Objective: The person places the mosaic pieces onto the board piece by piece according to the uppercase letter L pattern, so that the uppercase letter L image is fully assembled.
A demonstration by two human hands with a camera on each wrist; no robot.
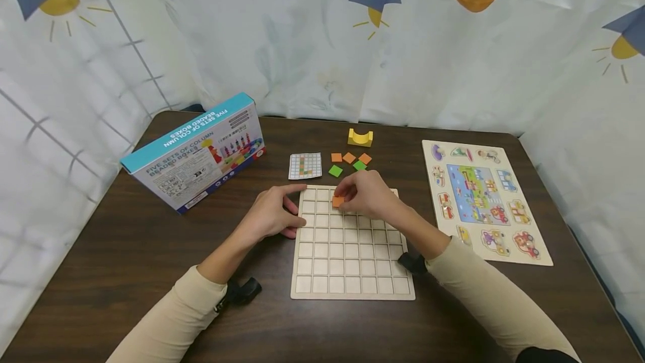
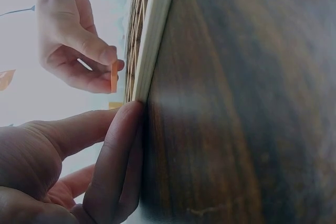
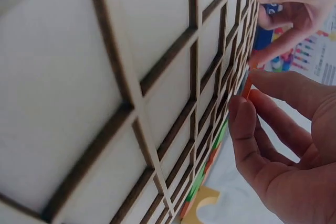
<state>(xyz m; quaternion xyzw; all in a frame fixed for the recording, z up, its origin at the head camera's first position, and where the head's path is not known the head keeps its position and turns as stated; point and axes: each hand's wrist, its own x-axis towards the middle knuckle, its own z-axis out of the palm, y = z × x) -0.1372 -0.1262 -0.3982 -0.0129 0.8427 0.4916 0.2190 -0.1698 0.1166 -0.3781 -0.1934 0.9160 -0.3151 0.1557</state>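
Observation:
A pale wooden grid board (image 1: 353,268) lies flat on the table in the head view. At its far left edge, my left hand (image 1: 272,212) rests its spread thumb and fingers against the rim; the left wrist view shows a fingertip (image 2: 131,111) touching the board's side. My right hand (image 1: 370,195) pinches a thin orange square tile (image 1: 338,201) between thumb and fingers. That tile (image 2: 114,77) stands on edge just over the far rows of the grid. Beyond the board lie several loose tiles, orange (image 1: 336,157) and green (image 1: 335,171).
A small pattern card (image 1: 304,166) with a coloured grid lies behind the board. Farther back stands a yellow curved block (image 1: 360,138). A blue-topped cardboard box (image 1: 201,156) is at the left, and a wooden picture puzzle (image 1: 513,228) lies at the right, near my right forearm.

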